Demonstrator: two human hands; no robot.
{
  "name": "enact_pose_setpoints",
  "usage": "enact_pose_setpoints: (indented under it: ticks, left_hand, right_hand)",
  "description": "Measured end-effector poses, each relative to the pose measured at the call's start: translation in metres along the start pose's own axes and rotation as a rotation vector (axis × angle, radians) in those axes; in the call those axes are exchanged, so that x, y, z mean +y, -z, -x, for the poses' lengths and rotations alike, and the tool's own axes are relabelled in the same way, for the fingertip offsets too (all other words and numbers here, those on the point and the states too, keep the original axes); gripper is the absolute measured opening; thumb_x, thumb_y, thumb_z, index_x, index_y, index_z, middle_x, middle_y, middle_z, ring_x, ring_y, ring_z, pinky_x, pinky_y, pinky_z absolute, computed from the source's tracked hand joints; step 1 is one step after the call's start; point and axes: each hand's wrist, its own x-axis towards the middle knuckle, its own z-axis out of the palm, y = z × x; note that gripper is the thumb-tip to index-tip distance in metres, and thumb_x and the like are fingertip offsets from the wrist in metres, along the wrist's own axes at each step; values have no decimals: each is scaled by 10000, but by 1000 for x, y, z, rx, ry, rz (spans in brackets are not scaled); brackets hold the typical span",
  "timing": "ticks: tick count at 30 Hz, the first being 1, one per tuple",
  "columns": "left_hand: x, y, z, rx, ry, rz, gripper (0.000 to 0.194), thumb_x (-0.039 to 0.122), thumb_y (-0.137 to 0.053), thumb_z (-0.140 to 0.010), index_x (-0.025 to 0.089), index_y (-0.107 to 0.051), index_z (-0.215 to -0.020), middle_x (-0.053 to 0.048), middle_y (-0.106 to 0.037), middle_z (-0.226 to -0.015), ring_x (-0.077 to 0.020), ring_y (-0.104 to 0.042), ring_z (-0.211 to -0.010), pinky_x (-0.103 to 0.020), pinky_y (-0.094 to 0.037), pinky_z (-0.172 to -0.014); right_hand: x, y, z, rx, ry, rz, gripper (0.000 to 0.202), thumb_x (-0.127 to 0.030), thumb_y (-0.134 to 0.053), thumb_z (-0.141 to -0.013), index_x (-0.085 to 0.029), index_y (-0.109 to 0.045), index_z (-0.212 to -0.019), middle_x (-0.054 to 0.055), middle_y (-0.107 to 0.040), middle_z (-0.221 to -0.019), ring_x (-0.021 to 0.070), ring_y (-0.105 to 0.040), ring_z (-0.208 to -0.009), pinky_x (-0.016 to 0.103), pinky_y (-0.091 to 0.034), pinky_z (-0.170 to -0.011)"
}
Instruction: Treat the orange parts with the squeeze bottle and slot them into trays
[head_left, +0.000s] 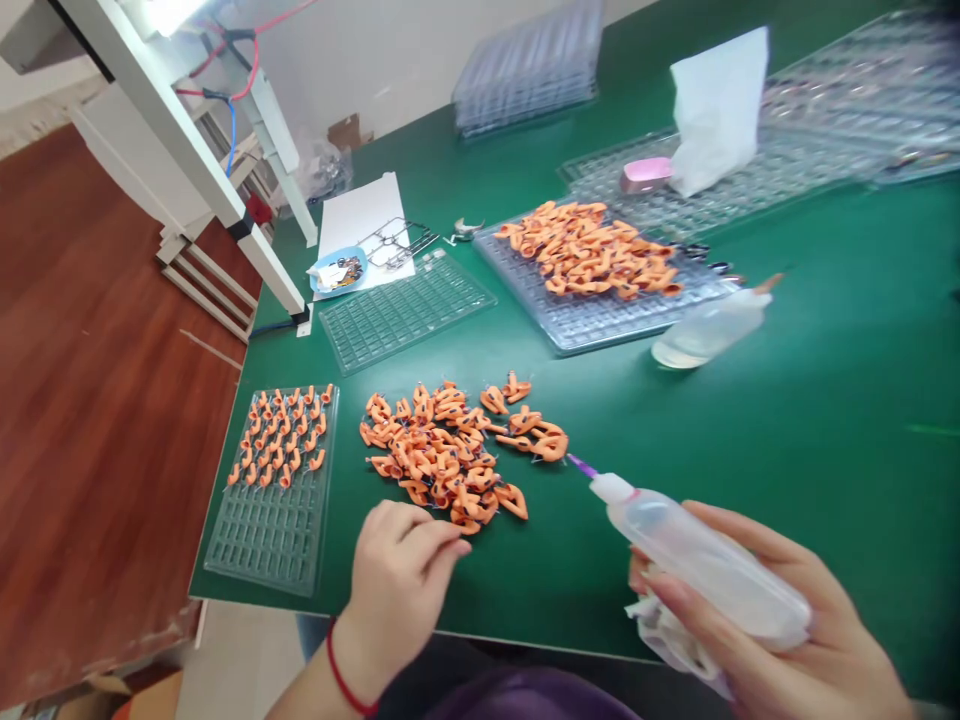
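Note:
My right hand (780, 610) is wrapped around a translucent squeeze bottle (705, 555) with a white cap and a thin purple nozzle (582, 465). A crumpled white tissue (671, 630) is tucked under the bottle in the same hand. The nozzle tip points left, close to the edge of a heap of curved orange pieces (431, 445) with thin metal wires sticking out. At the heap's near edge, my left hand (405, 570) has thumb and index finger pinched together against an orange curved piece (466, 526); the fingers partly hide the contact.
Left of the heap lies a clear tray (266, 540) with rows of orange pieces. Further back are another clear tray (405, 310), a blue dish (341, 272), stacked trays (592, 335) bearing more orange pieces, a second bottle (705, 335), a pink box (646, 174) and a tissue pack (720, 110).

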Motion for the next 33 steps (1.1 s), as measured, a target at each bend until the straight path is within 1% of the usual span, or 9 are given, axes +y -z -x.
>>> enact_pose_setpoints:
  ticks: [1,4,8,12,18,22,27,29,33]
  left_hand:
    - [7,-9,-2,-17,-11,-18,30,242,-690,-901,215,-688,-887,-2,-656,-777,-162,-611,-727,-285,-508,-678]
    - [17,-25,-5,-47,-2,-172,175,241,-800,-794,198,-651,-874,-3,-638,-757,-195,-599,-696,-323,-496,-627]
    - [13,-26,-5,-95,2,-267,167,142,-759,-789,203,-631,-877,1,-612,-755,-202,-594,-687,-329,-496,-611]
    - [8,-18,-1,-111,65,-187,189,61,-653,-805,205,-636,-927,-20,-615,-861,-196,-613,-758,-329,-529,-683]
    - [8,-13,2,-100,149,-42,133,117,-663,-871,225,-647,-948,-27,-656,-943,-200,-636,-856,-336,-548,-756]
    - [10,-17,6,-46,181,74,142,82,-628,-891,224,-642,-882,1,-696,-883,-169,-658,-815,-292,-549,-736]
    - [9,-20,9,22,306,158,140,112,-682,-842,208,-674,-943,-2,-709,-847,-142,-663,-710,-254,-568,-660]
    - [7,-19,8,3,306,186,82,134,-671,-849,207,-699,-875,-20,-716,-867,-148,-682,-737,-248,-576,-643]
    - [3,-15,4,13,232,181,119,154,-630,-887,210,-702,-811,-43,-755,-911,-178,-728,-818,-275,-604,-662]
  right_hand:
    - [0,1,-1,-26,-24,-29,524,-442,-887,-654,-298,-667,-1108,95,-758,-790,267,-737,-618,296,-619,-509]
    - [-1,3,-1,-58,-47,-94,523,-410,-882,-687,-298,-642,-1138,56,-756,-823,218,-733,-662,244,-616,-567]
    - [-1,1,0,-70,-18,-132,501,-407,-859,-732,-286,-624,-1158,23,-750,-828,168,-720,-650,197,-606,-593]
    - [-1,1,0,-92,-12,-150,485,-390,-855,-748,-292,-619,-1160,10,-743,-818,154,-713,-634,184,-601,-583]
    - [-1,1,0,-95,6,-142,467,-392,-843,-768,-306,-616,-1167,0,-736,-833,144,-705,-631,178,-596,-586]
    - [0,0,0,-92,37,-107,461,-405,-837,-772,-302,-619,-1164,-1,-725,-842,146,-697,-655,183,-591,-606]
    - [0,1,2,-84,20,-92,470,-419,-832,-776,-297,-611,-1172,0,-721,-849,147,-694,-664,188,-588,-614]
    - [0,1,2,-86,27,-89,477,-415,-836,-771,-290,-609,-1172,4,-723,-846,153,-697,-658,194,-592,-606]
    - [0,2,0,-109,34,-87,456,-389,-826,-787,-287,-608,-1173,8,-720,-855,160,-702,-656,210,-600,-602]
